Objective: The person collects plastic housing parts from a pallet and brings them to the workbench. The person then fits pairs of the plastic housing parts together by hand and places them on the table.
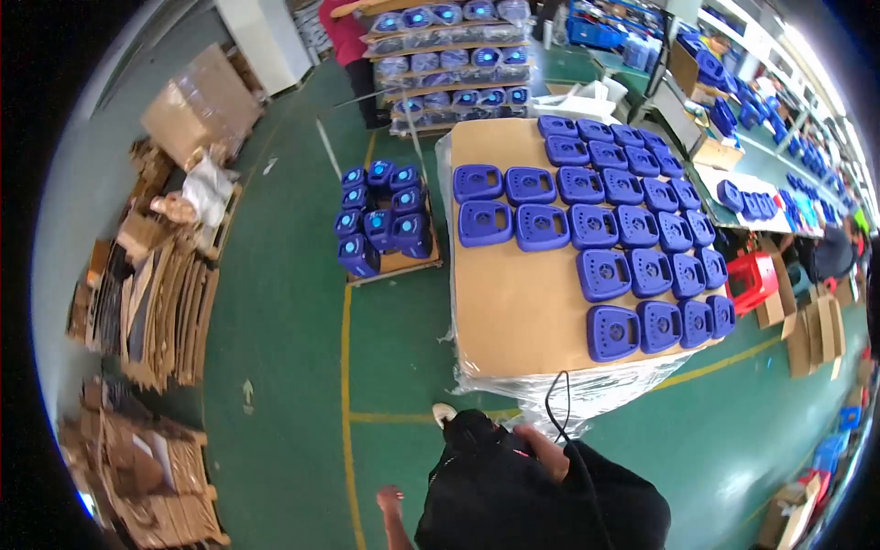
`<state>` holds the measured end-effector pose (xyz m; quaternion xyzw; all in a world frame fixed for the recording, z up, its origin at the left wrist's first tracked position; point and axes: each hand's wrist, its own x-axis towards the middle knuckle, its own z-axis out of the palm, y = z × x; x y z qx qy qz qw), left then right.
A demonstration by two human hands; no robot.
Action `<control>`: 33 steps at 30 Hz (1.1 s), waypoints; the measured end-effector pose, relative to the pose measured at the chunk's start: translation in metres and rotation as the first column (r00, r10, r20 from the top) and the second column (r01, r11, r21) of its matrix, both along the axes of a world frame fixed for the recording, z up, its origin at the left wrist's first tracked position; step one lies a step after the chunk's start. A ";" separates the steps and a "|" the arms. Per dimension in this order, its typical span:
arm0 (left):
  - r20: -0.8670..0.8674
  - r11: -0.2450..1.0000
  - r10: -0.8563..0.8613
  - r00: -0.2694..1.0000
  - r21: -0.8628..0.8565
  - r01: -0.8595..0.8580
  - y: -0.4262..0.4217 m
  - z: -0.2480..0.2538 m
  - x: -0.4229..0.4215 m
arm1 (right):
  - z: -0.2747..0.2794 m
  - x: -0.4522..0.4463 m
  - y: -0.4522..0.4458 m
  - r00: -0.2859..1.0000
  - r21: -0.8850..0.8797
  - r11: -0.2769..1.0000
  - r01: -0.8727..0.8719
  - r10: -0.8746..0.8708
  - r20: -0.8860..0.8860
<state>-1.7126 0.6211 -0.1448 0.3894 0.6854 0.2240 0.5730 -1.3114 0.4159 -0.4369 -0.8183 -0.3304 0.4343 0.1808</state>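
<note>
My left hand point(390, 498) hangs over the green floor beside my body, its fingers curled in, and nothing shows in it. The right forearm point(548, 456) bends across the front of my black clothing; my right hand point(526, 433) is partly visible at its end, with its fingers not clear. A black cable point(553, 403) loops up in front of me near that arm. Ahead stands a cardboard-topped stack point(513, 312) wrapped in clear film. Rows of blue plastic housings point(612, 332) with handle openings lie on it, nearest my right hand.
A low cart point(394, 268) carries several blue units left of the stack. Behind it a person in a red top point(345, 37) stands by a layered pallet point(449, 82). Flattened cardboard point(165, 312) lines the left side. Workbenches, a red stool point(753, 282) and boxes are at right.
</note>
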 end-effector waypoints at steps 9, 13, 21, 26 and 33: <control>-0.668 0.271 -0.685 0.290 0.135 0.953 0.237 -0.056 0.095 | 0.341 0.062 0.280 0.941 0.218 0.915 0.338 -0.325 -0.096; -0.471 0.353 -0.785 0.403 0.193 0.915 0.357 -0.016 0.196 | 0.342 0.092 0.347 0.650 0.257 0.636 0.727 -0.520 -0.554; -0.265 0.237 -0.919 0.292 0.219 0.946 0.600 0.017 0.362 | 0.371 0.246 0.525 0.266 0.246 0.183 0.952 -0.893 -0.363; -0.057 0.099 -0.993 0.099 0.007 0.995 0.748 0.026 0.455 | 0.360 0.372 0.580 -0.208 0.365 -0.139 0.921 -0.966 0.157; -0.216 -0.107 -0.974 -0.071 0.162 0.981 0.879 0.051 0.638 | 0.388 0.468 0.614 -0.335 0.012 -0.364 0.931 -0.843 0.421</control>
